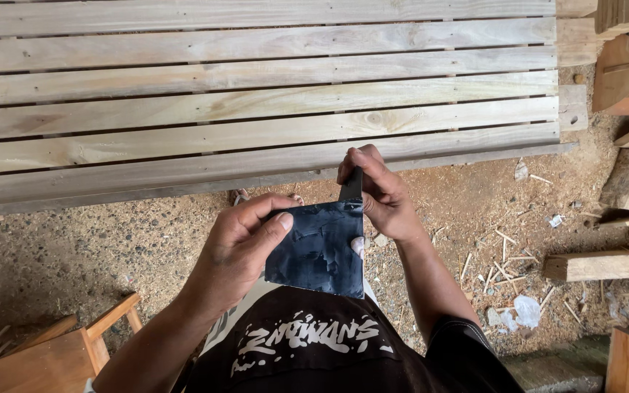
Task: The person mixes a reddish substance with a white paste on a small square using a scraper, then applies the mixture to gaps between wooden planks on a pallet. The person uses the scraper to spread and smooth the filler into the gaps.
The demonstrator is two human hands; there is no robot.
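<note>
Hands meet over a dark glossy sheet point(318, 249) above the lap: left hand point(238, 244) pinches its edge flat, right hand point(376, 191) grips a dark strip point(351, 184) at its top corner, near the slatted wooden panel point(256, 94).

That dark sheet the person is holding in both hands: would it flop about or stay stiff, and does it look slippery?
The dark sheet probably bends easily: it looks thin, with a rippled surface. It seems light, since the left hand holds its edge with thumb and fingers alone while the right hand pinches the top corner. Its glossy sheen hints it could be somewhat slick.
</note>
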